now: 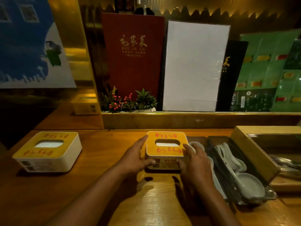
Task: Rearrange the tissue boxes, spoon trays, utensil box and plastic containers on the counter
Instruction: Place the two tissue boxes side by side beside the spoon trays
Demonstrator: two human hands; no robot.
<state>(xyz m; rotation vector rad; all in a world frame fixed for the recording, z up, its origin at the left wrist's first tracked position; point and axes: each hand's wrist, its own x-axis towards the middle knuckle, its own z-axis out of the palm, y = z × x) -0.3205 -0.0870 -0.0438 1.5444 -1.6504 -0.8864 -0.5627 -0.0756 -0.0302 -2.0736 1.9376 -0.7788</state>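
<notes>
A white tissue box with a yellow lid and red characters (pixel 166 145) stands in the middle of the wooden counter (pixel 104 185). My left hand (pixel 135 157) presses its left side and my right hand (pixel 195 162) grips its right front corner. A second tissue box of the same kind (pixel 48 150) sits apart at the left. To the right lie dark spoon trays (pixel 228 175) with several white ceramic spoons (pixel 249 185). Further right is a wooden utensil box (pixel 254 152) holding metal cutlery.
A raised ledge (pixel 195 121) runs behind the counter. On it stand a red menu (pixel 133 54), a white board (pixel 193 67), a black menu, green leaflets (pixel 268 70) and small plants with red berries (pixel 128 101). A gold mirrored panel stands at the left.
</notes>
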